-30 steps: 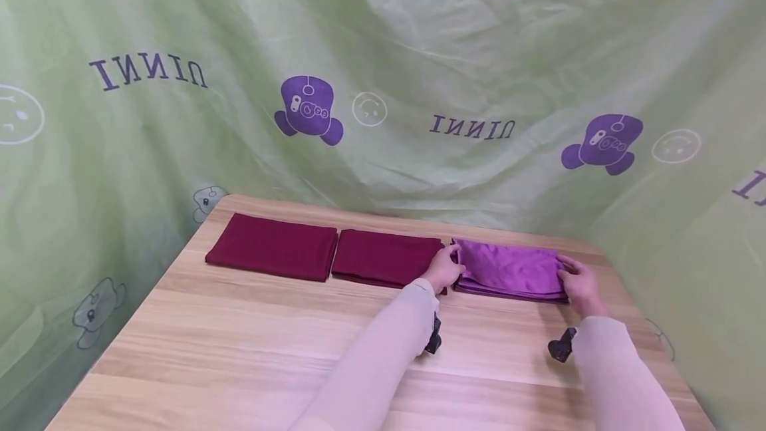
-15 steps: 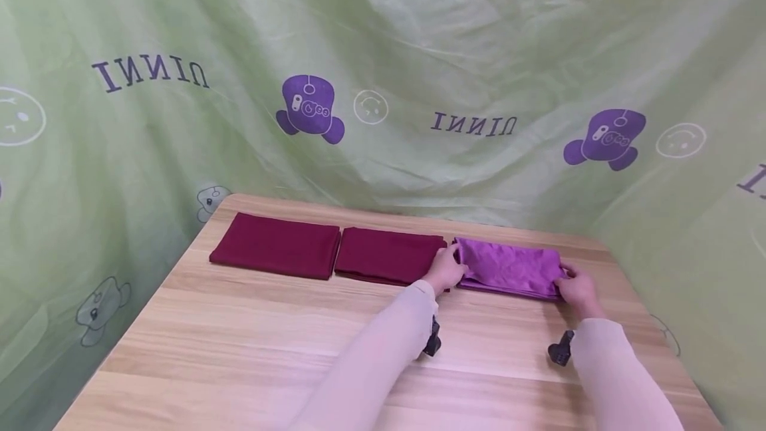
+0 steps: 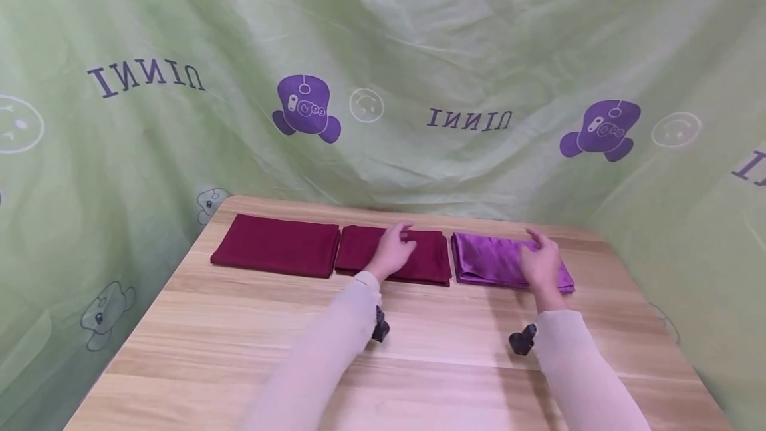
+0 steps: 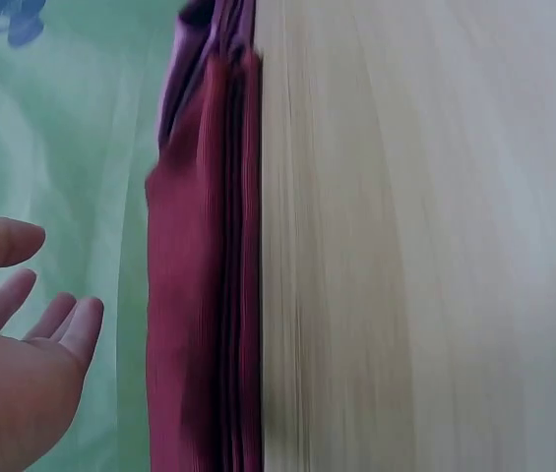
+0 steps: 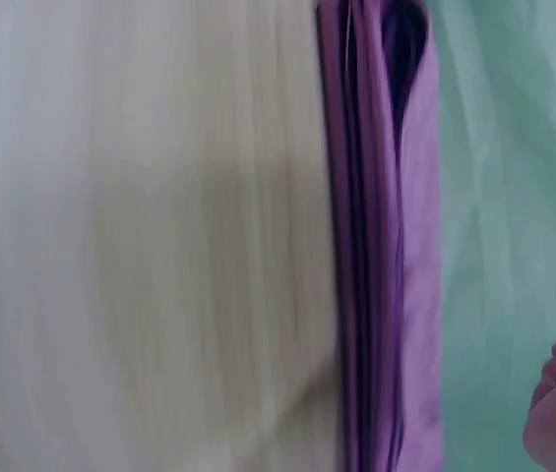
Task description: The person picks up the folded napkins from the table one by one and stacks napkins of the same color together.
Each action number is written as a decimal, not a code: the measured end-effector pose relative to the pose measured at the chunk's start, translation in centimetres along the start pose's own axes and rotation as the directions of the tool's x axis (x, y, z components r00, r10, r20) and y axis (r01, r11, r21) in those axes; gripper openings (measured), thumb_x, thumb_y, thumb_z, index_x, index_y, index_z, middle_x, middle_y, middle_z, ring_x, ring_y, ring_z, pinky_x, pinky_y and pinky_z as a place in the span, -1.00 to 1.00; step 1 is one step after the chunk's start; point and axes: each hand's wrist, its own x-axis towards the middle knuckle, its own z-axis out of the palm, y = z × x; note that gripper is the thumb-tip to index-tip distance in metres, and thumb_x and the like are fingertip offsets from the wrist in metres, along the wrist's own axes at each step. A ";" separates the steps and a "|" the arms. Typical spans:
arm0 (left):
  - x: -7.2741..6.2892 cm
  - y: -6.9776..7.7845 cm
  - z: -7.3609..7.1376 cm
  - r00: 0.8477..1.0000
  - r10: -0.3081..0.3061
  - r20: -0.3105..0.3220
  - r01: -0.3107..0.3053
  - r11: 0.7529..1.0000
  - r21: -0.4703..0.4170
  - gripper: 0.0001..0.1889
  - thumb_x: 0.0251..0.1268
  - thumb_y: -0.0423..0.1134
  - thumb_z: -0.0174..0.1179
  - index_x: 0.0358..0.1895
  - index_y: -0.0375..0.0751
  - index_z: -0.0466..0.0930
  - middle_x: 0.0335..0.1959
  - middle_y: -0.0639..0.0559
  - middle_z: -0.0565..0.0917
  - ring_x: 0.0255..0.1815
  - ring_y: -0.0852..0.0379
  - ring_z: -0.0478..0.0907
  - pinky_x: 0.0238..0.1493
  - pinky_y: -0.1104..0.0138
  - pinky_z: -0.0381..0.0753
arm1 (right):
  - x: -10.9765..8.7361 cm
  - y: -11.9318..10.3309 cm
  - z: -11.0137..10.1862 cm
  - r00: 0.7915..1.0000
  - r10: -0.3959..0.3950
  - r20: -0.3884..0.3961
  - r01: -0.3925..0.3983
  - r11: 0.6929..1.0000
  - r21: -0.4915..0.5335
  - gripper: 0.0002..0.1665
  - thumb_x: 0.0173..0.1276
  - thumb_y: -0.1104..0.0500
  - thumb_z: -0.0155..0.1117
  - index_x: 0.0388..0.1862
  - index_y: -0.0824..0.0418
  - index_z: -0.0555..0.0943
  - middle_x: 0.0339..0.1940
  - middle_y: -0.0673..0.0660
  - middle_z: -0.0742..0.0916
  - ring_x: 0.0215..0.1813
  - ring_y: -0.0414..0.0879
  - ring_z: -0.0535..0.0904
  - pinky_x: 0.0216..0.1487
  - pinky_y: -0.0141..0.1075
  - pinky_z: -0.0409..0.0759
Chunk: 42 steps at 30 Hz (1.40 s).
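Note:
Three folded cloths lie in a row along the far side of the table. The left one is a smooth dark red cloth (image 3: 278, 245), and a second dark red cloth (image 3: 427, 258) sits beside it. At the right end is a shiny purple cloth (image 3: 487, 258), its layers stacked at the edge in the right wrist view. My left hand (image 3: 391, 251) hovers over the middle cloth with fingers loosely bent, holding nothing. Above the purple cloth hangs my right hand (image 3: 541, 261), also loosely bent and holding nothing. It hides part of that cloth.
The wooden table (image 3: 419, 364) spreads out in front of the cloths. Behind it hangs a green printed curtain (image 3: 473, 171), which also covers both sides. A small black wrist camera (image 3: 523, 340) is strapped under the right sleeve.
Both hands have let go of the purple cloth's ends. The left hand has moved left over the middle red cloth; the right has shifted left above the purple one.

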 end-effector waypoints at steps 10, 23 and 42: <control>-1.2 -2.6 -6.8 0.988 -0.015 -0.151 0.024 0.998 0.057 -0.57 0.27 -0.47 0.18 0.22 -0.43 0.45 0.10 -0.37 0.47 0.09 -0.22 0.49 0.12 0.08 0.50 | -2.1 -4.1 4.9 0.975 -0.120 0.185 0.101 0.989 0.111 -0.44 0.38 0.37 0.14 0.36 0.35 0.39 0.30 0.39 0.47 0.24 0.26 0.41 0.22 0.03 0.42; -2.7 -3.8 -10.9 0.980 -0.064 -0.190 0.088 0.988 0.124 -0.56 0.29 -0.46 0.15 0.25 -0.34 0.46 0.15 -0.34 0.44 0.18 -0.20 0.39 0.19 0.06 0.39 | -3.2 -5.6 8.5 0.945 -0.163 0.285 0.150 0.986 0.067 -0.45 0.34 0.39 0.18 0.33 0.40 0.41 0.15 0.43 0.56 0.15 0.25 0.50 0.16 0.00 0.49; -2.7 -4.8 -10.3 0.964 -0.230 -0.131 0.256 0.933 0.253 -0.57 0.30 -0.42 0.16 0.24 -0.37 0.44 0.22 -0.31 0.50 0.25 -0.16 0.41 0.23 0.10 0.40 | -4.1 -4.7 11.4 0.881 -0.046 0.471 0.159 0.966 -0.203 -0.39 0.37 0.32 0.21 0.40 0.29 0.37 0.37 0.44 0.38 0.38 0.31 0.26 0.32 0.09 0.29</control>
